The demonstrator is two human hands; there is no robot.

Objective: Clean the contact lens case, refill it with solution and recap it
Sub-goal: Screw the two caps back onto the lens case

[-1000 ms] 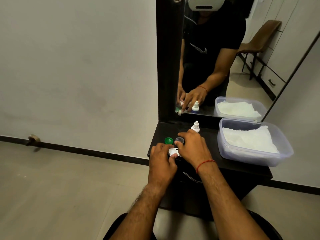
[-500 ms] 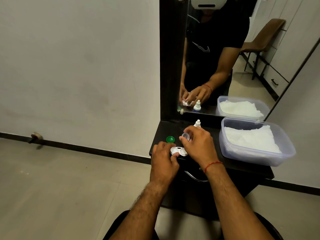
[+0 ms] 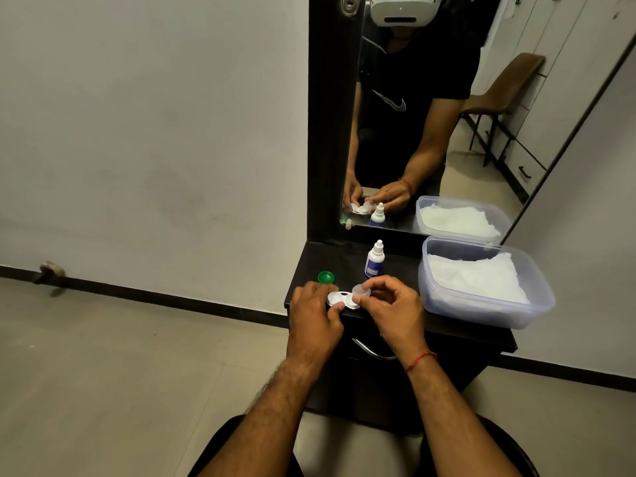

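A white two-well contact lens case sits at the front edge of the dark dresser top. My left hand pinches its left end. My right hand holds a clear white cap by thumb and fingers, tilted just above the case's right well. A green cap lies on the top behind my left hand. A small white solution bottle with a blue label stands upright behind the case, its cap on.
A clear plastic box holding white tissues stands at the right of the dresser top. A mirror rises behind it. A drawer handle is below my hands. The floor lies to the left.
My right hand picked the clear cap off the dresser top and brought it down over the right well of the case. My left hand stayed on the case.
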